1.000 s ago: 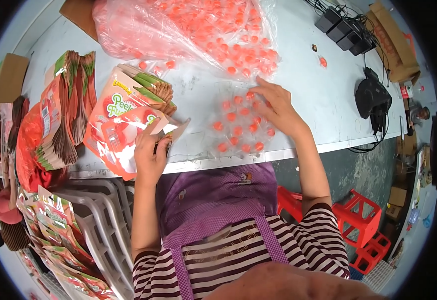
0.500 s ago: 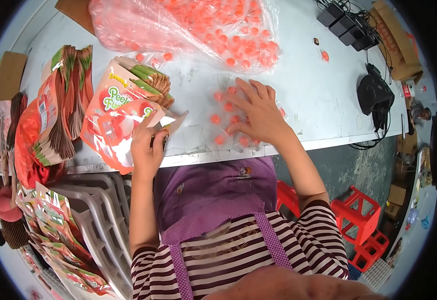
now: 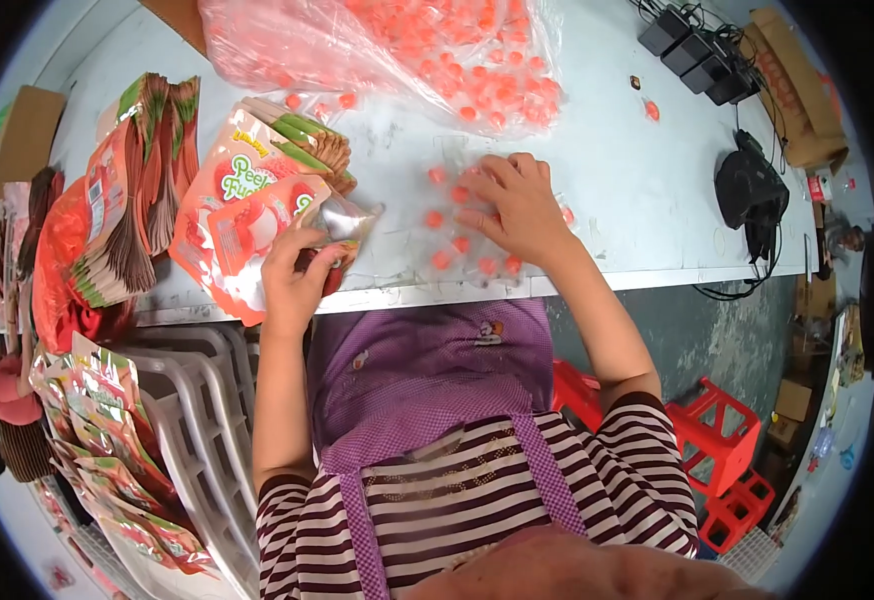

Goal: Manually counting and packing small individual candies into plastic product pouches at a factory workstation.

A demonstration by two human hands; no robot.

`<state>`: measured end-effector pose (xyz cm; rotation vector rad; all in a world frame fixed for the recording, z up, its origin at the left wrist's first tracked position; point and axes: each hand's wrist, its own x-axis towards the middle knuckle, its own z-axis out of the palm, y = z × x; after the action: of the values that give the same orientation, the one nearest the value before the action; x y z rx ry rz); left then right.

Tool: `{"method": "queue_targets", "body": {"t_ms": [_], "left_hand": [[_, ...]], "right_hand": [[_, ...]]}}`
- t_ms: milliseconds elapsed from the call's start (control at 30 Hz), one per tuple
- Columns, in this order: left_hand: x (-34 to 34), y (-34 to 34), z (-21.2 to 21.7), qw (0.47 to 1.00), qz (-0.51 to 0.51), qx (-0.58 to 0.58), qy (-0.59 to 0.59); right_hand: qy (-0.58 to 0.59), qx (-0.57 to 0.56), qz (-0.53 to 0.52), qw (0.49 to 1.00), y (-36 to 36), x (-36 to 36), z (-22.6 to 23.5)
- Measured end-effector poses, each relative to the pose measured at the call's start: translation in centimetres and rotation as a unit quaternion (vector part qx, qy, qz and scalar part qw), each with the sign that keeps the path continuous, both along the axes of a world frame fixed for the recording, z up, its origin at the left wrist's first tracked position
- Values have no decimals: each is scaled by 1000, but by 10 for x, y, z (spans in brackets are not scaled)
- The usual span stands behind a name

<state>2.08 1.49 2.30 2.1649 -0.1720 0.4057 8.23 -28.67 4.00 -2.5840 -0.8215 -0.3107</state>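
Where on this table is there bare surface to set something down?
Bare table lies right of the right hand, bordered by the black device. Crowded: candy bag at the far side, pouches by the left hand, loose candies under the right hand.

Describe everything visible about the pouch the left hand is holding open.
The pouch is a glossy orange-pink packet with white and green printing and a fruit picture, apparently of plastic film. Its mouth is pulled open, showing a silvery lining. It lies tilted at the near edge of the white table, on more pouches of the same kind. The left hand grips it at the opening; the right hand is apart from it.
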Motion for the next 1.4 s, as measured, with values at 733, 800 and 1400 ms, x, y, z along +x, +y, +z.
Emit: {"method": "queue_targets", "body": {"t_ms": [733, 800, 1400], "left_hand": [[8, -24, 49, 992, -73, 105, -9], [7, -25, 50, 992, -82, 95, 12], [0, -26, 71, 994, -102, 6, 30]], "right_hand": [[46, 423, -153, 892, 0, 13, 13], [231, 543, -225, 775, 8, 13, 41], [145, 523, 15, 840, 131, -11, 35]]}}
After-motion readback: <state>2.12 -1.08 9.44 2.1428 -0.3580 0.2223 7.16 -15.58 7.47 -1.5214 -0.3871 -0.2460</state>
